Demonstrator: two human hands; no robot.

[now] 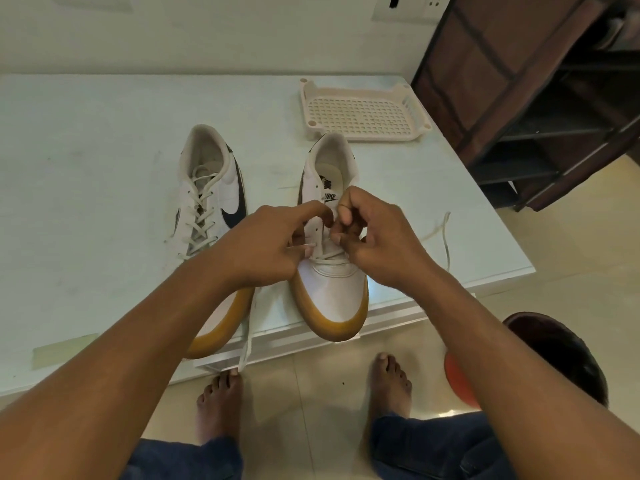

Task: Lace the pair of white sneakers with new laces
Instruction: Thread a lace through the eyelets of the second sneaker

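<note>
Two white sneakers with tan soles stand on the pale table, toes toward me. The left sneaker [211, 188] has a dark swoosh and a white lace crossed up its eyelets. The right sneaker [332, 289] is laced only at its lowest eyelets. My left hand [266, 244] holds the left flap of that shoe and pinches a strand of white lace [445, 233] at an eyelet. My right hand [377, 240] pinches the lace over the tongue; its free end trails right across the table. Another lace end [246, 344] hangs over the table's front edge.
A cream perforated plastic tray [363, 110] lies behind the right sneaker. A dark shelf unit [540, 98] stands at the right. The table edge [398, 313] runs just under the shoe toes. My bare feet [391, 382] rest on the tiled floor beside a dark basin [561, 348].
</note>
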